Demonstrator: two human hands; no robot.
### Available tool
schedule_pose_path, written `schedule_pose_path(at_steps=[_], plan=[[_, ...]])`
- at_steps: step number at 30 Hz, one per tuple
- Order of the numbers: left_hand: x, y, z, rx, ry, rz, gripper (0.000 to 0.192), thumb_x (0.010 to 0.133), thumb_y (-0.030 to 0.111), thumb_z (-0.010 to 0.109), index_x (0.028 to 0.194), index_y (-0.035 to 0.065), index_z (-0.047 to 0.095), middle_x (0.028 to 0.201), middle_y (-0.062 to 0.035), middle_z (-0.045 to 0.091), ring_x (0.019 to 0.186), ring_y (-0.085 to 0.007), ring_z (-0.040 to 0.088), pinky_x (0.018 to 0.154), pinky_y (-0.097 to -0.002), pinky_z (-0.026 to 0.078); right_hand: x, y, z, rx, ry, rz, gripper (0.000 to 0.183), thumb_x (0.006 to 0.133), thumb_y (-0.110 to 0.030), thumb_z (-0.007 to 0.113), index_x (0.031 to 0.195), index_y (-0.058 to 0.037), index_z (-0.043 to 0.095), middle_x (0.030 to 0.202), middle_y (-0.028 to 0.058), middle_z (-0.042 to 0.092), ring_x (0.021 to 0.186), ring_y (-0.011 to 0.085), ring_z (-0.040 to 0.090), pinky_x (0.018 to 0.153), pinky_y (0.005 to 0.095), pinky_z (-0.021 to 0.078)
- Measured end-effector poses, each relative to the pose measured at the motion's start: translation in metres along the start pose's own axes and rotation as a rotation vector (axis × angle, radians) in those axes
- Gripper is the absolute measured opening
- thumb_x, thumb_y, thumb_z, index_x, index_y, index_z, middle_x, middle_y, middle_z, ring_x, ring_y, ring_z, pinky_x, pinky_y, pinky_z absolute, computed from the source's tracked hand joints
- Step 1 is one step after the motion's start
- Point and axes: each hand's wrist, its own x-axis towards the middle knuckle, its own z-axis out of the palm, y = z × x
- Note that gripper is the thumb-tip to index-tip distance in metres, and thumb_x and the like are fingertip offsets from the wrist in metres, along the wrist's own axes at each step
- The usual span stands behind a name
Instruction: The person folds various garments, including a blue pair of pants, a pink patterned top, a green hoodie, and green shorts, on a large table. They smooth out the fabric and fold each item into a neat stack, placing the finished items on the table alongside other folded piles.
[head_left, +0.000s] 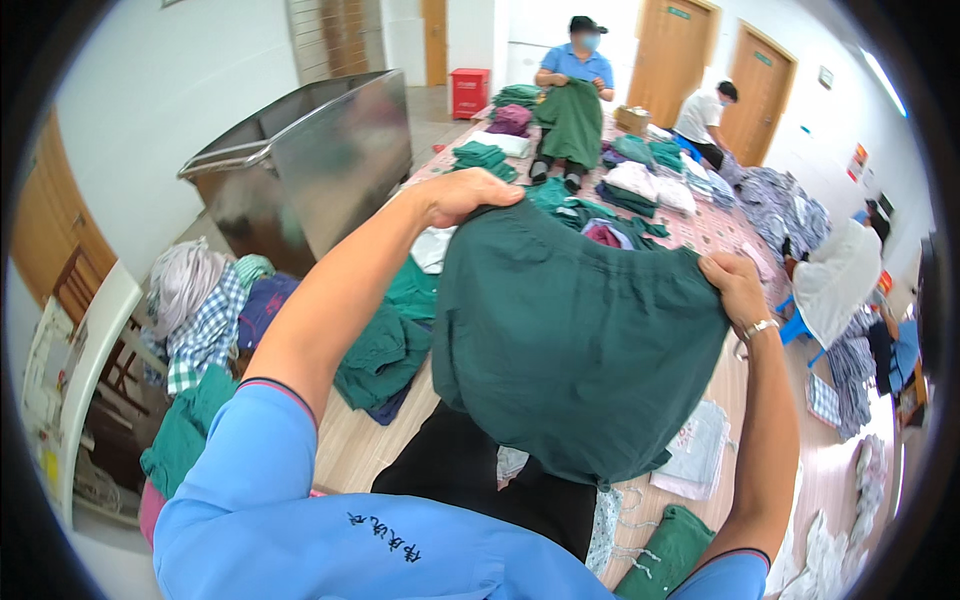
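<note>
A dark green garment with an elastic waistband (577, 337), perhaps trousers or shorts, hangs spread in front of me. My left hand (472, 196) grips one end of the waistband, thumb on top. At the other end, my right hand (733, 289) pinches the band; a watch or bracelet (761, 328) circles that wrist. The cloth falls over my black trousers (442, 457), and its lower part is bunched. Below my right forearm lie a folded pale garment (694, 450) and a folded green garment (667, 551) with white ties.
Rumpled green clothes (382, 356) lie to my left, near a heap of checked and pale cloth (199, 300). A large metal cart (330, 157) stands beyond. Folded stacks (480, 159) cover parts of a pink patterned sheet (712, 225). A masked person (576, 67) ahead holds green cloth.
</note>
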Motion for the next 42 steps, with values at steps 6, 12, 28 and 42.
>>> schedule_pose_path(at_steps=[6, 12, 28, 42], plan=[[0.008, 0.01, 0.002, -0.228, -0.146, 0.003, 0.038, 0.085, 0.029, 0.068, 0.102, -0.0054, 0.065, 0.101, -0.0125, 0.067, 0.089, -0.0199, 0.064, 0.083, -0.034, 0.052, 0.002, 0.029, -0.009, 0.297, -0.016, 0.13, 0.023, 0.091, -0.018, 0.056, 0.076, -0.0035, 0.063, 0.07, -0.0048, 0.058, 0.062, 0.0035, 0.048, 0.057, 0.0208, 0.0384], [0.031, 0.015, 0.015, 0.006, -0.049, -0.097, 0.034, 0.087, 0.031, 0.067, 0.095, -0.0025, 0.067, 0.092, -0.0096, 0.068, 0.077, -0.0164, 0.064, 0.073, -0.0318, 0.054, 0.008, 0.051, -0.013, 0.357, 0.011, 0.183, 0.022, 0.092, -0.018, 0.057, 0.083, -0.0011, 0.067, 0.075, -0.0006, 0.064, 0.062, 0.0052, 0.055, 0.059, 0.0208, 0.0438], [0.095, 0.029, 0.106, 0.009, 0.36, 0.05, 0.026, 0.086, 0.023, 0.065, 0.083, -0.0033, 0.066, 0.077, -0.0108, 0.064, 0.062, -0.0172, 0.06, 0.056, -0.0312, 0.05, 0.017, -0.003, 0.048, -0.024, 0.595, -0.174, 0.015, 0.087, -0.01, 0.06, 0.098, -0.0008, 0.066, 0.08, -0.0001, 0.063, 0.072, 0.008, 0.056, 0.065, 0.0229, 0.0445], [0.041, 0.05, 0.072, 0.307, 0.035, 0.324, 0.042, 0.059, -0.015, 0.053, 0.096, 0.0023, 0.059, 0.088, 0.0013, 0.059, 0.079, -0.007, 0.054, 0.074, -0.0225, 0.045, -0.065, 0.004, 0.132, 0.653, -0.259, -0.143, 0.028, 0.077, -0.003, 0.069, 0.104, 0.0011, 0.064, 0.117, 0.0195, 0.059, 0.101, 0.0261, 0.062, 0.087, 0.0324, 0.0481]])
